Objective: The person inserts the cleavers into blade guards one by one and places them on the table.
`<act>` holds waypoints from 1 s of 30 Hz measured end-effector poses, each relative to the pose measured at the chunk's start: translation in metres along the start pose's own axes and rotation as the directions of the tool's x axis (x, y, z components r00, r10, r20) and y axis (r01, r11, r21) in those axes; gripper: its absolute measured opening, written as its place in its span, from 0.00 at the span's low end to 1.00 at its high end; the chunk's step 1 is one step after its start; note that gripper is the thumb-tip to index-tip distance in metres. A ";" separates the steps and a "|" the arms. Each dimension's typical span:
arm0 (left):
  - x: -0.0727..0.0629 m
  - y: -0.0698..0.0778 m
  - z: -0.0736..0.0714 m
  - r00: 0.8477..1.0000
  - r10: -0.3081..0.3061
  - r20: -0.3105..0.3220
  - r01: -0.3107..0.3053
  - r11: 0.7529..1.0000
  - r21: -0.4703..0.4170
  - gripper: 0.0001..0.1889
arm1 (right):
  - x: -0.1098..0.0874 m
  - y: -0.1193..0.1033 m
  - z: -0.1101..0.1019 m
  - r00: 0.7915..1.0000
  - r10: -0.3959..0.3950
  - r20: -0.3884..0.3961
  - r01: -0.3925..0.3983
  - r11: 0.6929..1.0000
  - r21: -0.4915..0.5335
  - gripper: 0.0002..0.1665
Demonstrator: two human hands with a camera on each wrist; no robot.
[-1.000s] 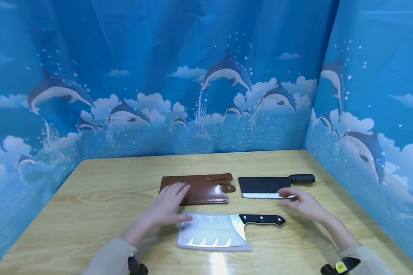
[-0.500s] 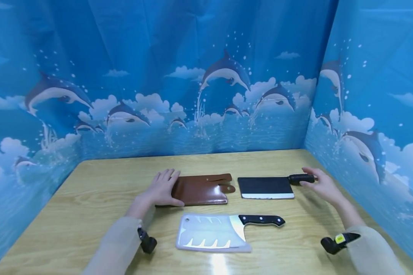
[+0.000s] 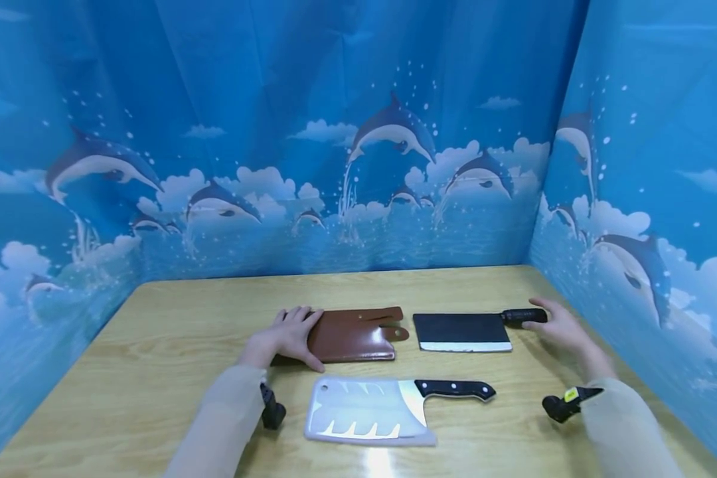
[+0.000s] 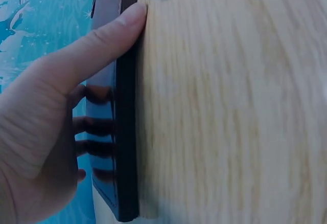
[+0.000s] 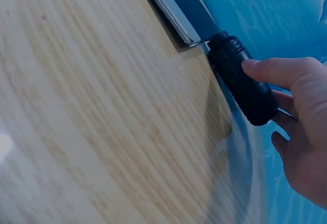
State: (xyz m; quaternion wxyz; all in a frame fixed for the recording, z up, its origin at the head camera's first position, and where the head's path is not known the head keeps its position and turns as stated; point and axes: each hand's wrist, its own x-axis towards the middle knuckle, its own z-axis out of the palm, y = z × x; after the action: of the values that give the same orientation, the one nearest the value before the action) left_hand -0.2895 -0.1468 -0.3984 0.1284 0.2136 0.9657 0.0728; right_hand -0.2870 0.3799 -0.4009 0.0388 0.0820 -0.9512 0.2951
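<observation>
A brown leather knife sheath (image 3: 352,337) lies on the table, its snap straps pointing right. My left hand (image 3: 289,337) spans the sheath's left end. In the left wrist view, the thumb (image 4: 110,37) lies along the near edge while the fingers reach over the far side. To the right lies a dark-bladed cleaver (image 3: 463,330) with a bright cutting edge. My right hand (image 3: 564,332) pinches the end of its black handle (image 5: 240,75); the thumb is on top and the other fingers sit partly hidden behind it.
Nearer the front edge, a second cleaver (image 3: 370,410) with a riveted black handle lies in a translucent blade cover, its handle toward the right. The wooden table (image 3: 179,372) meets a blue dolphin-print curtain (image 3: 263,119) at the back and right.
My right hand has gone from the dark cleaver's blade to its handle. My left hand has shifted from above the sheath to its left end. The sheath and both cleavers stay in place.
</observation>
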 end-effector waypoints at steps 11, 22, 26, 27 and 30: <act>-0.001 0.005 0.000 0.995 -0.079 0.057 0.079 0.997 0.002 0.63 | 0.000 0.008 0.012 0.999 -0.043 0.001 0.043 0.987 -0.153 0.34; -0.009 0.004 0.003 0.996 -0.083 -0.031 0.083 0.996 -0.014 0.62 | -0.004 -0.004 0.013 0.995 -0.094 0.015 0.095 0.981 -0.172 0.29; -0.017 -0.002 0.007 0.994 -0.076 -0.078 0.076 0.997 0.000 0.62 | -0.005 -0.003 0.015 0.994 -0.112 0.015 0.113 0.976 -0.188 0.27; -0.020 -0.003 0.007 0.993 -0.067 -0.094 0.067 0.998 0.003 0.63 | -0.005 -0.002 0.015 0.993 -0.117 0.020 0.119 0.974 -0.193 0.27; -0.030 -0.007 0.005 0.988 -0.033 -0.149 0.036 0.999 0.013 0.63 | -0.006 -0.001 0.015 0.991 -0.125 0.036 0.130 0.968 -0.213 0.29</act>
State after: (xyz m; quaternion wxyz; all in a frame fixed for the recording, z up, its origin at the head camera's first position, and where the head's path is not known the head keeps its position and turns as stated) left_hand -0.2645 -0.1657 -0.3978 0.0554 0.1917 0.9767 0.0789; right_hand -0.2813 0.3717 -0.4138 0.0556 0.1419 -0.9706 0.1863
